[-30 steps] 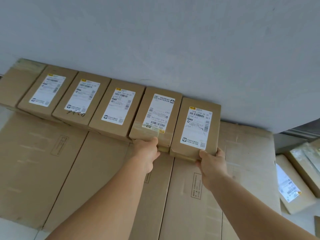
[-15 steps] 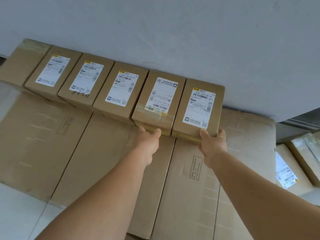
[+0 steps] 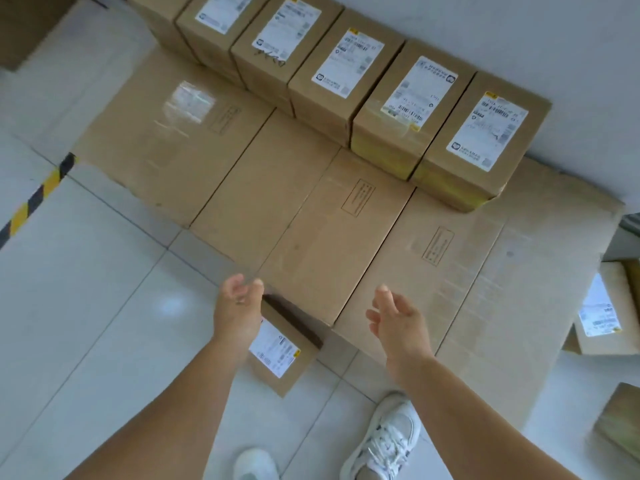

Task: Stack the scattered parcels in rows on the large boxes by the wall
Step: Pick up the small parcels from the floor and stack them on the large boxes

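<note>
Nothing is held: the left hand (image 3: 239,306) and right hand (image 3: 398,318) are loosely spread, fingers relaxed, above the near edge of the large boxes (image 3: 332,244). A row of parcels (image 3: 349,84) is stacked along the boxes' far edge, by the wall (image 3: 519,36). A loose parcel (image 3: 282,355) is seen on the floor just before the boxes, beneath the left hand; it is probably best gripped by both long sides and kept level. More parcels (image 3: 602,313) are seen right of the boxes.

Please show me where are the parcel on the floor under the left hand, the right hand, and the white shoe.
parcel on the floor (image 3: 277,351): head view, its white label.
right hand (image 3: 398,323): head view, palm middle.
white shoe (image 3: 388,441): head view, laces.
</note>
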`<move>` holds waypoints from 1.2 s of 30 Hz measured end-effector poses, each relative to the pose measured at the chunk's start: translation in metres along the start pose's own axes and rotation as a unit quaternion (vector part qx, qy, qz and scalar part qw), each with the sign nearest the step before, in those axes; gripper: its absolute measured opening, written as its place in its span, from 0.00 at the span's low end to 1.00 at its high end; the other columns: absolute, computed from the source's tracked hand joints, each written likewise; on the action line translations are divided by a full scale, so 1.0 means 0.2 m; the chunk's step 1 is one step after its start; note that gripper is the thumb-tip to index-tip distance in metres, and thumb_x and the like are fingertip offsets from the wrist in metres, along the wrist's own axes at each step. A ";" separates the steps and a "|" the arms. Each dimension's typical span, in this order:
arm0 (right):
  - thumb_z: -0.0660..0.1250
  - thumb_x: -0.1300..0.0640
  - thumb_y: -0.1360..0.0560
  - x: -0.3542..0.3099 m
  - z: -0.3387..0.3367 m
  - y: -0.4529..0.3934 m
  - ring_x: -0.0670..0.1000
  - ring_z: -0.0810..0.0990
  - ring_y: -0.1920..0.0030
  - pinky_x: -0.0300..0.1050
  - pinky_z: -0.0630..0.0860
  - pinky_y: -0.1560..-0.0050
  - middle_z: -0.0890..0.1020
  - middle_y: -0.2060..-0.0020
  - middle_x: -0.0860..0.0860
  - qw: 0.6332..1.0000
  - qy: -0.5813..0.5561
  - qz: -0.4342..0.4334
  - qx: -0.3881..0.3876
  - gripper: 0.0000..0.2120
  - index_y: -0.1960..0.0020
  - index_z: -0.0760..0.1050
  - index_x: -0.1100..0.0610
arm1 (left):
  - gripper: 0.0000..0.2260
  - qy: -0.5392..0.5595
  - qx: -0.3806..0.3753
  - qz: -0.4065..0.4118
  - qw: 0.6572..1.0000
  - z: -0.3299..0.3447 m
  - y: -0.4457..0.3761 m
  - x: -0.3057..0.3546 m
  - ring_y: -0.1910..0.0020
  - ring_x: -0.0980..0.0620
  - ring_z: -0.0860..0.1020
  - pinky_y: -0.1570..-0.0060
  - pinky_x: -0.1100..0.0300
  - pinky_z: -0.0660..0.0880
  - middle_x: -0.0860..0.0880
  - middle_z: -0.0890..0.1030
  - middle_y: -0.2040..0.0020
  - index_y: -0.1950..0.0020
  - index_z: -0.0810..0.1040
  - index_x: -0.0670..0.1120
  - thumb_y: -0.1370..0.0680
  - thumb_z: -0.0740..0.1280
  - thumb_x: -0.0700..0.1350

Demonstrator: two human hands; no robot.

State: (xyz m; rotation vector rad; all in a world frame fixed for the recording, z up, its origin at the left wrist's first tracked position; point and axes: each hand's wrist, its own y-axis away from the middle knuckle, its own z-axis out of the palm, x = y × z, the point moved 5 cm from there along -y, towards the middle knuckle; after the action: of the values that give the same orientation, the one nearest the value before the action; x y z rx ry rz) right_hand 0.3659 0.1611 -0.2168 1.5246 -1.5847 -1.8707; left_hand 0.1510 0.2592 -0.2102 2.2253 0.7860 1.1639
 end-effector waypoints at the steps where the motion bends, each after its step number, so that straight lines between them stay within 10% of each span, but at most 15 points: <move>1: 0.61 0.49 0.20 0.07 0.05 0.03 0.48 0.78 0.56 0.46 0.76 0.47 0.79 0.60 0.50 1.000 0.003 0.002 -0.005 0.12 0.52 0.77 0.56 | 0.21 -0.006 0.003 -0.016 1.000 -0.05 -0.01 -0.10 0.42 0.49 0.73 0.49 0.58 0.70 0.49 0.72 0.32 0.28 0.65 0.49 0.20 0.62 0.51; 9: 0.56 0.49 0.19 0.65 0.35 0.00 0.48 0.70 0.63 0.43 0.69 0.57 0.71 0.63 0.48 0.981 0.182 -0.013 -0.061 0.11 0.58 0.68 0.51 | 0.31 -0.070 -0.086 -0.094 0.989 -0.08 -0.19 -0.67 0.29 0.44 0.65 0.33 0.51 0.63 0.47 0.63 0.25 0.21 0.50 0.49 0.20 0.63 0.50; 14: 0.55 0.45 0.20 0.86 0.52 -0.16 0.55 0.67 0.32 0.48 0.65 0.40 0.66 0.29 0.51 0.967 0.241 0.009 -0.082 0.25 0.25 0.59 0.51 | 0.30 -0.074 -0.090 -0.124 0.985 0.01 -0.31 -0.94 0.35 0.43 0.71 0.41 0.54 0.67 0.45 0.71 0.31 0.25 0.53 0.43 0.20 0.64 0.50; 22: 0.58 0.46 0.21 1.01 0.63 -0.46 0.51 0.45 0.23 0.53 0.51 0.24 0.46 0.22 0.45 0.909 0.398 -0.075 -0.102 0.35 0.21 0.42 0.49 | 0.19 -0.006 -0.139 -0.155 0.978 0.26 -0.43 -1.26 0.41 0.49 0.73 0.37 0.51 0.70 0.51 0.76 0.38 0.31 0.69 0.47 0.21 0.65 0.49; 30: 0.63 0.46 0.25 1.24 0.37 -0.34 0.59 0.71 0.38 0.51 0.75 0.41 0.59 0.33 0.53 0.920 0.387 -0.019 -0.063 0.33 0.24 0.53 0.48 | 0.18 -0.016 -0.165 -0.171 0.971 0.37 -0.19 -1.30 0.48 0.47 0.79 0.59 0.54 0.76 0.49 0.79 0.44 0.35 0.67 0.49 0.22 0.66 0.47; 36: 0.62 0.51 0.23 1.37 -0.04 -0.09 0.55 0.74 0.47 0.42 0.70 0.52 0.67 0.39 0.54 0.956 0.291 0.036 0.004 0.24 0.30 0.62 0.54 | 0.12 -0.096 -0.247 -0.175 0.948 0.52 0.22 -1.29 0.54 0.53 0.77 0.67 0.59 0.71 0.54 0.78 0.48 0.40 0.68 0.54 0.22 0.65 0.44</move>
State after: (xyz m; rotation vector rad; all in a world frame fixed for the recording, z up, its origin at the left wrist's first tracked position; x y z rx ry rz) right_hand 0.2653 -0.0378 -0.3773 1.7736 -1.3415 -1.2085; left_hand 0.1289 0.0322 -0.3766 1.6711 0.6813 0.8414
